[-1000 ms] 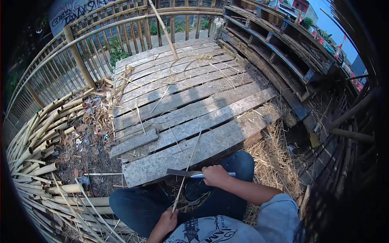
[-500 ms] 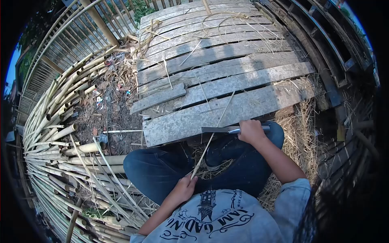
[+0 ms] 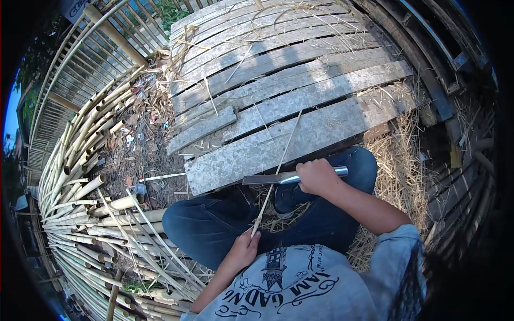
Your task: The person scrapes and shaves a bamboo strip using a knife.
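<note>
My right hand [image 3: 319, 177] is closed round the silver handle of a machete-like knife [image 3: 261, 180], whose dark blade points left. A thin bamboo strip [image 3: 289, 140] slants up and away from my left hand [image 3: 246, 247], which grips its near end. The blade crosses the strip just beyond the near edge of the slatted wooden platform [image 3: 214, 170], over my lap. The strip's far end lies over the platform's front boards. Whether the blade's edge bites into the strip cannot be made out.
Cut bamboo poles [image 3: 75, 235] are piled on the left, below a bamboo fence [image 3: 115, 40]. A loose short board [image 3: 202, 130] lies on the platform. Straw and shavings [image 3: 399, 171] cover the ground at right, with stacked pallets [image 3: 417, 59] beyond.
The view has tilted down and shifted. Since half a second ago, my right hand and the knife have moved slightly left across the strip. Both hands keep their holds.
</note>
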A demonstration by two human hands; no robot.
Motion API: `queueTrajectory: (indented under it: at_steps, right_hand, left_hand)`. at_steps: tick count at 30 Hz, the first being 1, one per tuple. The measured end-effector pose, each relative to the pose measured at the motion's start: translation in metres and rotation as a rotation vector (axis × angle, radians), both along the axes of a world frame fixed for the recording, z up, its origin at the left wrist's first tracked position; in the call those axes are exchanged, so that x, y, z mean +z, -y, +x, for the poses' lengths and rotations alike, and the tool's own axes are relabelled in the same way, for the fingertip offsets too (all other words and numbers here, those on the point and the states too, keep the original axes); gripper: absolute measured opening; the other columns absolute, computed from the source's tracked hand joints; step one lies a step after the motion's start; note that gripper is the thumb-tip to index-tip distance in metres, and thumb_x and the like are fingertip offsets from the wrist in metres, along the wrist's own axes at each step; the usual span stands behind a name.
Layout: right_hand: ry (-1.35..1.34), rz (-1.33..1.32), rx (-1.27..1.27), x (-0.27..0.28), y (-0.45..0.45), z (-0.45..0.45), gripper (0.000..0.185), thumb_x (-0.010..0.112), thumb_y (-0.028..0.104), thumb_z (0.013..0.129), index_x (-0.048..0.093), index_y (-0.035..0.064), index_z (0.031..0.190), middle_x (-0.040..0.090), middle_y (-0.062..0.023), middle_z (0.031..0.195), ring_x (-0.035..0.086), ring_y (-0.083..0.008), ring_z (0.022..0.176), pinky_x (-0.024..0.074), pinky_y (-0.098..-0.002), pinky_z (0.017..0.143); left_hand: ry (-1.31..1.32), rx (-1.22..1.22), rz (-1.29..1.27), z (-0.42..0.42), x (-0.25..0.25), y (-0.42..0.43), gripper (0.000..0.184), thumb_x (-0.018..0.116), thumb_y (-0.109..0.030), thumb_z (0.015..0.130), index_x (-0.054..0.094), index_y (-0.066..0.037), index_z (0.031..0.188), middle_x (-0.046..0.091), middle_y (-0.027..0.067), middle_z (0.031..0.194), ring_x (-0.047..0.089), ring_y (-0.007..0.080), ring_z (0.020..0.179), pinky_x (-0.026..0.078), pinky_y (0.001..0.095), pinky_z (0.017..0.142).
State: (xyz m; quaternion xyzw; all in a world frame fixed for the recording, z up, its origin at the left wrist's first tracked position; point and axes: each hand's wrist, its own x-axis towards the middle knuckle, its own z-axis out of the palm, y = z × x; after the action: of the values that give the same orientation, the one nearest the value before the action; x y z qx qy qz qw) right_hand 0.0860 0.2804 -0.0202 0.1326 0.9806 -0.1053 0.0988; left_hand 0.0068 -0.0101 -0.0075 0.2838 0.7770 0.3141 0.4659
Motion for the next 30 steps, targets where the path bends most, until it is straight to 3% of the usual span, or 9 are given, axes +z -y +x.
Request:
queueTrajectory:
  at_steps: [2, 5, 11, 16, 20, 23, 25, 29, 30]
  right_hand:
    - [0.092, -0.074, 0.113, -0.004, 0.02, 0.003, 0.016, 0.071, 0.019, 0.069, 0.066, 0.0039, 0.071, 0.069, -0.0172, 0.07, 0.071, -0.0322, 0.067, 0.056, -0.0411, 0.061]
    - [-0.004, 0.003, -0.232, -0.021, -0.031, 0.005, 0.017, 0.072, 0.02, 0.069, 0.068, 0.0042, 0.075, 0.069, -0.0165, 0.071, 0.071, -0.0312, 0.069, 0.0558, -0.0421, 0.06]
    - [0.042, -0.001, -0.127, -0.01, -0.002, 0.014, 0.02, 0.074, 0.022, 0.07, 0.066, 0.0047, 0.077, 0.069, -0.0172, 0.073, 0.071, -0.0311, 0.069, 0.0562, -0.0417, 0.061]
    - [-0.067, 0.062, -0.229, -0.028, -0.028, 0.009, 0.02, 0.073, 0.019, 0.069, 0.064, 0.0031, 0.077, 0.069, -0.0171, 0.071, 0.071, -0.0316, 0.066, 0.0559, -0.0416, 0.06]
    - [0.02, 0.003, -0.015, -0.007, 0.001, 0.008, 0.012, 0.068, 0.014, 0.07, 0.065, 0.0042, 0.075, 0.068, -0.0156, 0.068, 0.071, -0.0311, 0.065, 0.0555, -0.0402, 0.058]
    - [-0.046, 0.101, -0.216, -0.024, -0.044, 0.008, 0.011, 0.069, 0.014, 0.07, 0.065, 0.0052, 0.076, 0.068, -0.0154, 0.068, 0.07, -0.0313, 0.064, 0.0558, -0.0406, 0.059]
    - [-0.032, 0.061, -0.187, -0.021, -0.029, 0.007, 0.018, 0.073, 0.018, 0.069, 0.064, 0.0043, 0.079, 0.068, -0.0156, 0.069, 0.07, -0.0323, 0.066, 0.056, -0.0414, 0.061]
    - [0.039, 0.007, -0.11, -0.017, -0.005, 0.009, 0.02, 0.073, 0.02, 0.069, 0.064, 0.0043, 0.079, 0.068, -0.0162, 0.07, 0.07, -0.0329, 0.066, 0.0559, -0.042, 0.06]
    - [0.001, 0.036, -0.144, -0.02, -0.017, 0.009, 0.013, 0.069, 0.016, 0.071, 0.065, 0.0049, 0.077, 0.068, -0.015, 0.069, 0.07, -0.0322, 0.064, 0.0555, -0.0408, 0.058]
  left_hand:
    - [0.046, 0.037, -0.02, 0.001, -0.001, 0.0, 0.026, 0.045, -0.019, 0.102, 0.054, 0.005, 0.108, 0.058, 0.0239, 0.073, 0.057, 0.0381, 0.067, 0.046, 0.0414, 0.068]
    - [0.128, 0.049, -0.077, -0.003, -0.002, 0.001, 0.027, 0.046, -0.02, 0.102, 0.054, 0.005, 0.108, 0.055, 0.0211, 0.07, 0.052, 0.03, 0.062, 0.045, 0.0397, 0.065]
    - [0.259, 0.086, -0.146, -0.007, -0.005, 0.001, 0.028, 0.045, -0.022, 0.104, 0.052, 0.004, 0.096, 0.048, 0.0096, 0.065, 0.045, 0.0176, 0.061, 0.042, 0.0359, 0.06]
    - [0.27, 0.121, -0.131, -0.006, -0.015, 0.009, 0.029, 0.044, -0.023, 0.104, 0.052, 0.003, 0.094, 0.049, 0.0088, 0.065, 0.046, 0.0185, 0.062, 0.043, 0.0359, 0.061]
    - [0.108, 0.054, -0.026, 0.0, -0.011, 0.004, 0.027, 0.044, -0.022, 0.104, 0.053, 0.003, 0.098, 0.054, 0.015, 0.069, 0.049, 0.0253, 0.064, 0.044, 0.0376, 0.066]
    - [0.157, 0.064, -0.089, -0.003, -0.007, 0.005, 0.026, 0.044, -0.021, 0.103, 0.053, 0.004, 0.101, 0.054, 0.0175, 0.07, 0.05, 0.0261, 0.065, 0.045, 0.0382, 0.067]
    - [0.188, 0.069, -0.052, -0.005, -0.007, 0.003, 0.03, 0.043, -0.023, 0.105, 0.047, -0.002, 0.084, 0.044, -0.0007, 0.063, 0.042, 0.011, 0.057, 0.038, 0.0301, 0.054]
    - [0.124, 0.053, 0.002, -0.002, -0.012, 0.005, 0.029, 0.043, -0.023, 0.105, 0.047, -0.002, 0.085, 0.045, -0.0002, 0.063, 0.042, 0.0113, 0.058, 0.039, 0.0307, 0.054]
    - [0.129, 0.05, -0.057, -0.004, -0.005, 0.001, 0.026, 0.044, -0.022, 0.104, 0.05, 0.001, 0.094, 0.049, 0.0109, 0.067, 0.047, 0.0221, 0.061, 0.042, 0.0353, 0.061]
